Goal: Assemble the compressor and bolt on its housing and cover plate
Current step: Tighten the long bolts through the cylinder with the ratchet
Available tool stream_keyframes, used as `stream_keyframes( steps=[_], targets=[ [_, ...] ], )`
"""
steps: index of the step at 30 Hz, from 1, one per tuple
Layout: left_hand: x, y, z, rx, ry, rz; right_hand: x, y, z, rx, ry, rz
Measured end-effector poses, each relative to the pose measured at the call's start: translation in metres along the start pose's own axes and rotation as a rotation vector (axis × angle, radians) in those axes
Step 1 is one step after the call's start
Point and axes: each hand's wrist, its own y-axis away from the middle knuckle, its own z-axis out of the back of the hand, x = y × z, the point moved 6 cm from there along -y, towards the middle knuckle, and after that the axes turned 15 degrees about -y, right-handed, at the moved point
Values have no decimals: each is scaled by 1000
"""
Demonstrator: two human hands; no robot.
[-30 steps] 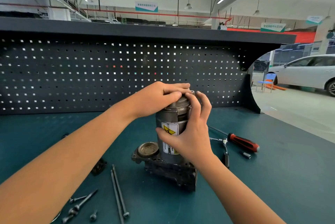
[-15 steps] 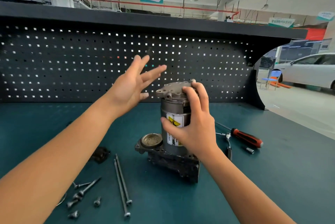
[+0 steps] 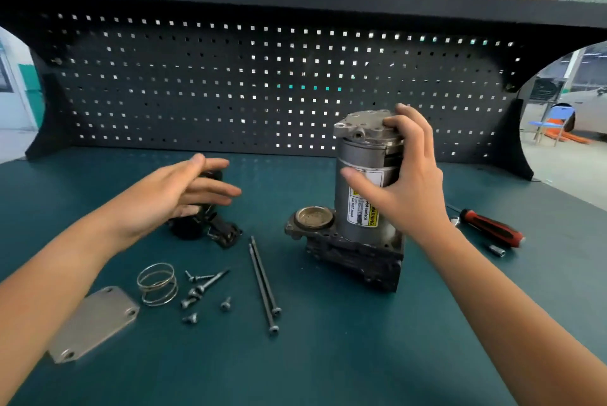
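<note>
Since the earlier frame, the left hand (image 3: 177, 195) has dropped from beside the top of the compressor (image 3: 358, 156) to a low position on the left side of the worktop (image 3: 328, 356). Its fingers are straight and loosely spread and hold nothing. It hovers over a black part (image 3: 220, 231); whether it touches the part cannot be told. The right hand (image 3: 404, 182) remains curled round the upright compressor, thumb on the label side and fingertips on the rim of the grey end cap (image 3: 361, 123). The compressor stands right of centre on its dark base (image 3: 354, 257), which carries a round metal cup (image 3: 313, 216) on its left. Two long bolts (image 3: 262, 280) lie side by side just left of the base. Further left lie several loose screws (image 3: 200, 290), a wire spring (image 3: 157, 284) and, nearest the front edge, the flat cover plate (image 3: 92, 323). A red-and-black screwdriver (image 3: 492, 228) and a small socket bit (image 3: 497, 250) lie right of the compressor. A black pegboard (image 3: 230, 83) backs the worktop.
</note>
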Motion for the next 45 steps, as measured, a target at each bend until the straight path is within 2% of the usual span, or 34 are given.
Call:
stream_keyframes(
  steps=[5, 9, 11, 16, 19, 22, 24, 28, 32, 36, 38, 41, 45],
  targets=[
    [19, 25, 9, -48, -278, 37, 1, 2, -1, -8, -2, -4],
    [30, 40, 1, 0, -595, 30, 0, 3, -1, -5, -4, 10],
    [22, 45, -21, 53, -686, -84, 0, 3, -2, -10, -7, 16],
    [-6, 62, -106, 234, -941, -560, 0, 2, 1, -32, -20, 27],
    [-18, 74, -125, 180, -1120, -801, 1, 2, 1, -24, -18, 28],
    [-15, 75, -127, 116, -1236, -881, 0, 1, 2, -24, -14, 22],
    [-14, 74, -123, 47, -1207, -895, -1, 2, 2, -21, -17, 21],
    [-32, 56, -87, -344, -924, -891, -1, 1, 1, -19, -25, 19],
    [-53, 26, -25, -679, -565, -630, -3, 2, 2, -32, -47, 17],
    [-93, -11, 25, -775, -182, -450, -6, 3, 1, -47, -42, 1],
    [-125, -19, 44, -862, -76, -489, -7, 2, 1, -47, -42, 2],
    [-173, -13, 56, -1070, -126, -679, -7, 2, 1, -49, -39, 5],
    [-203, -18, 51, -1147, -173, -795, -6, 2, 1, -39, -32, 5]
  ],
)
